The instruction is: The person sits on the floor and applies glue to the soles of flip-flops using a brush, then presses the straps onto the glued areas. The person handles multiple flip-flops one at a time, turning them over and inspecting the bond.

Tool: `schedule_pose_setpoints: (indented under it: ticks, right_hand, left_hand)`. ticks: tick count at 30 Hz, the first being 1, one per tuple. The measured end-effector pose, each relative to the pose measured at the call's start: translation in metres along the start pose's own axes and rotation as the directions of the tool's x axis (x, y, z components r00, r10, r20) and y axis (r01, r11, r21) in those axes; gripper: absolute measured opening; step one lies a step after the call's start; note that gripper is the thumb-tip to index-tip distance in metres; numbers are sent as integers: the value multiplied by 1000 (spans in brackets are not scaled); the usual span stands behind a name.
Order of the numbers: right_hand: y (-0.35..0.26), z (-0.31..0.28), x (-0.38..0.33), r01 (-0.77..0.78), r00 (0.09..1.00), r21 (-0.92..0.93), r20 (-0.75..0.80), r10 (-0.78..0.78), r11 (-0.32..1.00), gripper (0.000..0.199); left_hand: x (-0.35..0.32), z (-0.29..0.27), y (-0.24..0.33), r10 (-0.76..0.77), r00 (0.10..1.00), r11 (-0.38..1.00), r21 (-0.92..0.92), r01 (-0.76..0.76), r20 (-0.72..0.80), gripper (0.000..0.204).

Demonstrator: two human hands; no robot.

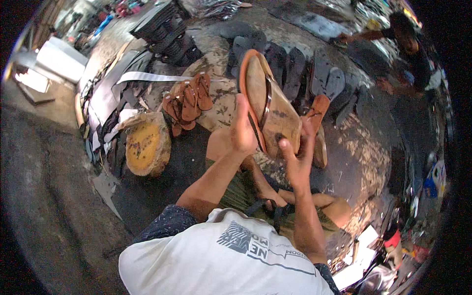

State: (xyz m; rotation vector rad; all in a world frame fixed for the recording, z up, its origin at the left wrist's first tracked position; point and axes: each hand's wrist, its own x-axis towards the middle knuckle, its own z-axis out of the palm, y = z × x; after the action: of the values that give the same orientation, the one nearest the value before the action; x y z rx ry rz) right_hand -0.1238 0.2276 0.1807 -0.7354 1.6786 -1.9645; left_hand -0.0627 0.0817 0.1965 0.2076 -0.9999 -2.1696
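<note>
A sandal sole with a brown thong strap is fitted on a wooden shoe last (275, 108), raised in front of me with its toe pointing away. My right hand (299, 164) grips the heel end, thumb on the wood and fingers round the far side. Along the left edge, my left hand (243, 132) is upright with its fingers stretched out, beside the orange-brown sole; whether it presses on it I cannot tell. Just beyond my right hand lies a finished-looking brown sandal (318, 108). A second wooden last (320, 150) shows partly behind that hand.
Several small brown sandals (189, 101) lie to the left, near a round wood block (147, 145). Dark sole pieces (295, 73) stand in a row ahead, with a stack of black sheets (164, 32) at far left. Another person (405, 42) works at far right.
</note>
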Motion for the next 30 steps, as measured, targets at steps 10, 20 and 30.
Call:
schedule_pose_setpoints:
  ticks: [10,20,30]
  right_hand:
    - [104,-26,6,-192,941,-607,109,320,771,54]
    - [217,-114,-19,217,944,-793,318,84,569,46]
    - [257,-192,127,-102,884,-725,-381,-273,681,79]
  left_hand:
    - [67,-342,104,220,615,913,382,143,-757,84]
    - [-165,-382,145,291,870,-685,548,480,-398,83]
    - [-217,-407,111,116,910,-638,672,376,-398,72]
